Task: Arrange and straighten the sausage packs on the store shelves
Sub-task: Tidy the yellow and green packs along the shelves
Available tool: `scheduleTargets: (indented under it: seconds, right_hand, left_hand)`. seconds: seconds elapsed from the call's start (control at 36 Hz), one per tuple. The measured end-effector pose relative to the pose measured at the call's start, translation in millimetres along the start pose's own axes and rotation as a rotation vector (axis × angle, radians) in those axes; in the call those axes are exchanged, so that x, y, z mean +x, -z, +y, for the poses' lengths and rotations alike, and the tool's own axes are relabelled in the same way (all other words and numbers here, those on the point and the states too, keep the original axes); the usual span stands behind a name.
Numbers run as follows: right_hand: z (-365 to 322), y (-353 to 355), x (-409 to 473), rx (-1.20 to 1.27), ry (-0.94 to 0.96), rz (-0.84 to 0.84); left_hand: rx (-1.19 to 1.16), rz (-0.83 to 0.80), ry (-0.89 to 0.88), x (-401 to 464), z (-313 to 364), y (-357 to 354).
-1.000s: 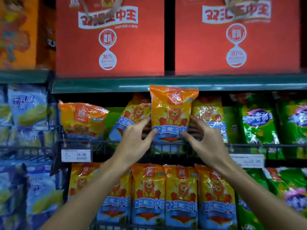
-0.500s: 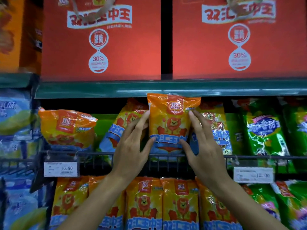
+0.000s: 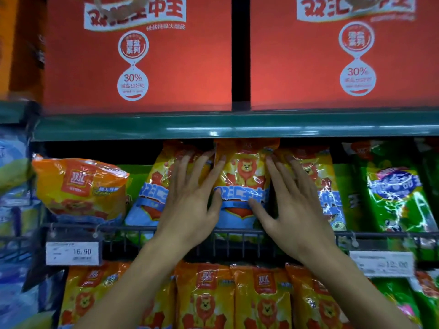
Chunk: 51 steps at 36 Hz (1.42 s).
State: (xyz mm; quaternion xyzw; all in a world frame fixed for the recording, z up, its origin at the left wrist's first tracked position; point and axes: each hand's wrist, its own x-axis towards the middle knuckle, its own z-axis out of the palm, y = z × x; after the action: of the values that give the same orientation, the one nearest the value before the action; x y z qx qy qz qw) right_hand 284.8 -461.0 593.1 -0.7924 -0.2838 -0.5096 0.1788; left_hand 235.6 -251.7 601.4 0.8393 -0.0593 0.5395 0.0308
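Note:
An orange sausage pack with a lion (image 3: 242, 184) stands upright in the middle shelf, behind the wire rail (image 3: 237, 232). My left hand (image 3: 190, 200) lies against its left edge and my right hand (image 3: 292, 203) against its right edge, fingers spread and thumbs on its front. A like pack (image 3: 152, 195) leans to the left behind my left hand, and another (image 3: 325, 184) stands behind my right hand. A fatter orange pack (image 3: 80, 186) lies sideways further left. Several lion packs (image 3: 261, 298) stand in a row on the shelf below.
Green packs (image 3: 389, 188) fill the right of the middle shelf, blue packs (image 3: 14, 162) the left bay. Two big red cartons (image 3: 142, 67) sit on the green shelf board (image 3: 213, 127) above. Price tags (image 3: 72, 252) hang on the rail.
The middle pack has gone back into the shelf, its top now under the shelf board. Both hands slid upward and flattened along its sides. The camera has come closer.

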Motion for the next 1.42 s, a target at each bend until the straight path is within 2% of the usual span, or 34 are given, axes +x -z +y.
scheduleTargets:
  seconds: [0.11, 0.25, 0.39, 0.53, 0.67, 0.86, 1.0, 1.14, 1.22, 1.31, 1.36, 1.42]
  right_hand:
    - [2.8, 2.5, -6.0, 0.091, 0.012, 0.185]
    - [4.5, 5.5, -18.9, 0.099, 0.028, 0.206]
    - [-8.0, 28.7, -27.5, 0.181, -0.071, 0.012]
    - [-17.6, 37.0, -10.7, -0.015, -0.135, -0.276]
    - [-22.0, 35.5, 8.2, -0.082, -0.182, -0.369]
    - [-11.2, 24.0, 15.0, 0.103, -0.196, -0.244]
    - [-10.6, 27.4, 19.2, 0.082, -0.158, -0.077]
    - [-13.7, 34.9, 13.7, -0.072, -0.165, -0.234]
    - [-8.4, 33.6, 9.0, -0.011, -0.183, -0.216]
    - [-3.7, 27.6, 0.1, 0.122, -0.181, -0.085]
    - [-1.4, 20.4, -7.8, 0.167, -0.101, 0.061]
    - [1.4, 10.6, -14.5, 0.170, -0.001, 0.135]
  left_hand:
    - [0.026, -0.002, -0.012, -1.5, -0.6, 0.1]
    - [-0.022, 0.006, -0.003, -3.3, 1.6, 5.5]
    - [-0.079, 0.144, -0.028, -4.9, 3.9, 9.5]
    - [-0.079, 0.177, -0.022, -8.0, 3.5, 8.9]
    - [-0.127, 0.188, -0.049, -12.1, 1.0, 10.2]
    - [-0.326, 0.199, -0.069, -17.0, -3.5, 11.8]
    - [-0.312, 0.148, -0.050, -14.8, -2.5, 13.6]
    - [-0.221, 0.097, -0.073, -14.8, -1.4, 12.0]
    - [-0.208, 0.069, -0.084, -14.7, -1.2, 12.3]
    - [-0.183, 0.052, -0.083, -14.7, -2.3, 10.9]
    - [-0.165, 0.054, -0.087, -14.5, -2.0, 9.7]
    - [-0.136, 0.068, -0.096, -14.5, -0.5, 9.1]
